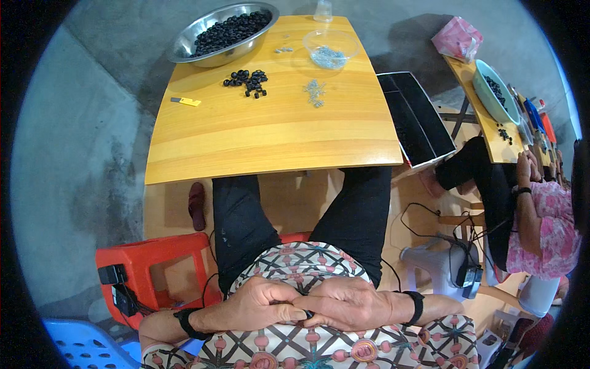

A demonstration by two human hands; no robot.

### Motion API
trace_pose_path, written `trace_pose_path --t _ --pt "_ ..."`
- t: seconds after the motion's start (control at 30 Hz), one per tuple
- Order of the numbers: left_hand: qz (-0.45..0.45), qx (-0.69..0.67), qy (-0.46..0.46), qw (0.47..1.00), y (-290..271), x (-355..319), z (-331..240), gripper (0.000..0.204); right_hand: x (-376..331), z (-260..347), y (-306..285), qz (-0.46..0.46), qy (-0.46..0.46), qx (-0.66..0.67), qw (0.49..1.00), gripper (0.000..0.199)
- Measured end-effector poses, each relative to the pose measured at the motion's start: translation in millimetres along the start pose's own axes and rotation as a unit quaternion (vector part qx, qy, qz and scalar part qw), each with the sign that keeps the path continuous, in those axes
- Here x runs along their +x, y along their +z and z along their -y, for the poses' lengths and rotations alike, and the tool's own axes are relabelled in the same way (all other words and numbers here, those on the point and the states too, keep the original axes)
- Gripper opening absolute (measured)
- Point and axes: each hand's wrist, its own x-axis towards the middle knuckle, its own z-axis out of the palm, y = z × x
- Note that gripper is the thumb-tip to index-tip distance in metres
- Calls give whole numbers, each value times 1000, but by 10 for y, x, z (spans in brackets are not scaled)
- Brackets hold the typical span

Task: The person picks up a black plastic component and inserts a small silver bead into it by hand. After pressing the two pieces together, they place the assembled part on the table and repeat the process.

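Observation:
My left hand (pixel 258 302) and my right hand (pixel 351 302) meet just above my lap, fingers closed together. A small round black part (pixel 308 314) shows between the fingertips; most of it is hidden. Both hands seem to pinch it. On the wooden table (pixel 270 144) ahead lies a loose pile of small black round parts (pixel 247 82). To its right are small, pale, see-through pieces (pixel 314 92), scattered in a cluster. A yellow cutter knife (pixel 185 101) rests near the table's left edge.
A steel bowl (pixel 178 52) full of black parts and a see-through bowl (pixel 305 43) of pale pieces stand at the table's far side. A black-lined box (pixel 418 117) sits right of the table. Another person (pixel 541 227) works at a second table. A red stool (pixel 144 258) stands at left.

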Motion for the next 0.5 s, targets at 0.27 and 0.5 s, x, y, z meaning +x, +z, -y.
trace_pose_path --t 0.27,0.5 --pt "-7 -7 -9 1000 86 47 -21 18 -72 -66 28 -10 -13 21 1000 25" --pt "-40 -162 -133 977 25 214 -29 22 17 -291 -30 -34 18 16 999 23"
